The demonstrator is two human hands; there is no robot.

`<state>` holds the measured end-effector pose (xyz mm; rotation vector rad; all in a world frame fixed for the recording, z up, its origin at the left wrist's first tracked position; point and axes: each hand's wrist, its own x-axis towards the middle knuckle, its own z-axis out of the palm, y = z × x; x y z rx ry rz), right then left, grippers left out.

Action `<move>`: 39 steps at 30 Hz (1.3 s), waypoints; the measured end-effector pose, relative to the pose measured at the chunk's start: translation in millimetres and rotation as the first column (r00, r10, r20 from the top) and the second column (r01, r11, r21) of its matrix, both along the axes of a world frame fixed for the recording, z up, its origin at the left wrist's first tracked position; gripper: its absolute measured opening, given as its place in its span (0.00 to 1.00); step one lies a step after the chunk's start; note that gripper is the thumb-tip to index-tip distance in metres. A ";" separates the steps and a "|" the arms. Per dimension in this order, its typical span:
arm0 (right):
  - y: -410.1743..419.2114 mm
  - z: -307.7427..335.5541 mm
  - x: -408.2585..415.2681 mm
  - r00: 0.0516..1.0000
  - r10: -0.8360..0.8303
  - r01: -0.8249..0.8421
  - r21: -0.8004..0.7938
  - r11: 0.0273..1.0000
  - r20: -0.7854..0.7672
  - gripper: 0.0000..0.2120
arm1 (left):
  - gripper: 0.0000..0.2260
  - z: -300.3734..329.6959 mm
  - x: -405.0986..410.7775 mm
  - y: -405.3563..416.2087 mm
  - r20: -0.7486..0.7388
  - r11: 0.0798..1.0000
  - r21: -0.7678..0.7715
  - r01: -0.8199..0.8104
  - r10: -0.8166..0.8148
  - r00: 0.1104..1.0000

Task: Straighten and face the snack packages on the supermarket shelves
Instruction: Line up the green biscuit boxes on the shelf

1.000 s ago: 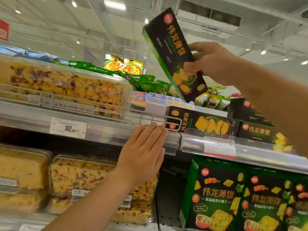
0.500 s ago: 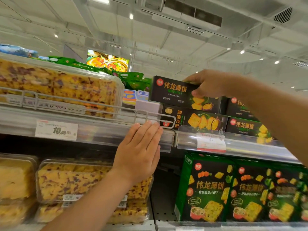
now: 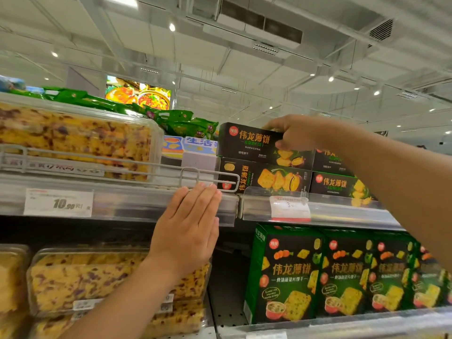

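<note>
A black cracker box (image 3: 254, 144) lies flat on top of another black box (image 3: 264, 178) on the upper shelf, label facing out. My right hand (image 3: 297, 134) grips its upper right part, fingers over the top edge and thumb on the front. More black boxes (image 3: 338, 184) are stacked to the right, partly hidden by my forearm. My left hand (image 3: 189, 228) rests flat, fingers straight, against the clear shelf-edge rail (image 3: 137, 204).
Clear tubs of yellow cake (image 3: 75, 140) sit behind a wire fence on the upper left, more tubs (image 3: 80, 282) below. Green cracker boxes (image 3: 286, 272) stand on the lower right shelf. Green bags (image 3: 181, 123) lie behind. Price tags (image 3: 58, 203) hang on the rail.
My right hand brought the black box down from a raised, tilted position and laid it flat on the stack, then nudged it slightly. The left hand stayed on the rail.
</note>
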<state>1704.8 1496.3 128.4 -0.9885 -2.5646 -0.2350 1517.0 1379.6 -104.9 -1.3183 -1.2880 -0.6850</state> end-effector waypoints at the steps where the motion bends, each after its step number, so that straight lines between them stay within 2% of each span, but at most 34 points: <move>1: -0.1 0.1 -0.4 1.000 -0.004 0.004 0.005 1.000 0.003 0.22 | 0.22 0.1 0.2 -0.2 0.003 1.000 -0.004 -0.001 0.001 1.000; 6: -2.2 -5.5 4.7 0.999 0.028 -0.028 0.000 1.000 -0.021 0.26 | 0.21 2.6 5.1 -3.1 0.043 1.000 -0.002 0.031 -0.030 0.999; 10: 2.1 -27.7 33.3 0.966 0.116 -0.090 0.121 0.989 -0.232 0.31 | 0.20 8.3 14.5 -9.1 0.140 0.998 0.020 0.057 -0.060 0.988; 12: 8.2 -50.8 61.7 0.923 0.184 -0.132 0.171 0.976 -0.339 0.30 | 0.20 9.2 19.8 -12.9 0.198 0.998 0.001 0.065 -0.064 0.978; 13: 13.2 -65.9 78.8 0.918 0.194 -0.126 0.211 0.969 -0.345 0.28 | 0.20 8.9 22.8 -14.5 0.224 0.998 -0.016 0.065 -0.060 0.973; 16: 38.7 -115.8 139.5 0.944 0.152 -0.049 0.329 0.943 -0.294 0.25 | 0.21 11.5 34.6 -18.5 0.294 0.995 -0.096 0.012 0.017 0.956; 19: 75.8 -155.2 204.7 0.939 0.053 0.046 0.279 0.959 -0.339 0.23 | 0.21 17.9 61.4 -17.3 0.361 0.988 -0.147 -0.049 0.100 0.927; 22: 113.5 -180.5 257.7 0.931 -0.048 0.129 0.204 0.970 -0.361 0.25 | 0.22 17.2 114.0 1.4 0.340 0.990 -0.126 0.060 -0.013 0.940; 26: 152.7 -198.8 298.4 0.952 -0.128 0.197 0.232 0.953 -0.279 0.24 | 0.21 13.1 203.8 50.7 0.279 0.964 -0.156 0.215 -0.165 0.946; 30: 172.1 -216.0 313.2 0.976 -0.055 0.128 0.355 0.926 -0.210 0.29 | 0.23 17.0 281.2 106.6 0.218 0.943 -0.254 0.216 -0.162 0.962; 36: 184.8 -228.4 318.1 0.972 0.052 0.038 0.367 0.929 -0.231 0.44 | 0.25 24.6 373.0 170.3 0.190 0.915 -0.356 0.188 -0.127 0.974; 39: 197.5 -229.3 326.1 0.976 0.143 -0.060 0.426 0.903 -0.165 0.41 | 0.25 27.2 400.3 190.9 0.201 0.910 -0.338 0.242 -0.181 0.963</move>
